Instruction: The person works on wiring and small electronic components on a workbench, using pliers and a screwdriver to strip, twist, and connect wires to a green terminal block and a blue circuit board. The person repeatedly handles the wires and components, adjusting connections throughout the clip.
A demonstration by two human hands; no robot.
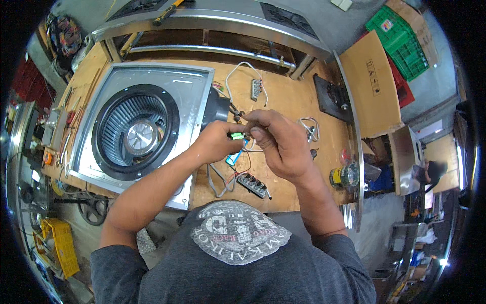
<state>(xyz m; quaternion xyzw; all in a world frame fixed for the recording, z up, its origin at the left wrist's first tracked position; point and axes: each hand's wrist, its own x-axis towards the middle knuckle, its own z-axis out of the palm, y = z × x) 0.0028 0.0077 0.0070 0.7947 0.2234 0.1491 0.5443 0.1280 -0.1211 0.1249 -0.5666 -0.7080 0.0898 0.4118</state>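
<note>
My left hand (218, 141) and my right hand (283, 147) meet over the wooden workbench, fingers closed in pinches. A small bright green piece (237, 136) shows at my left fingertips; its kind is unclear. Whatever my right fingertips pinch is too small to tell. Just below them are a blue strip (236, 156) and thin wires. Nearer to me lies a switch block (253, 186) with a grey cable (215, 185); a second switch block (256, 88) with a white cable sits farther back. A blower fan (135, 133) in a square metal housing (195, 81) stands left of my hands.
A metal frame (212, 25) runs along the back, with a yellow-handled tool (167, 13) on it. A glass jar (345, 176) and a black plate (331, 96) are at right, beside cardboard (369, 81) and a green crate (400, 45). Hand tools (76, 119) line the left edge.
</note>
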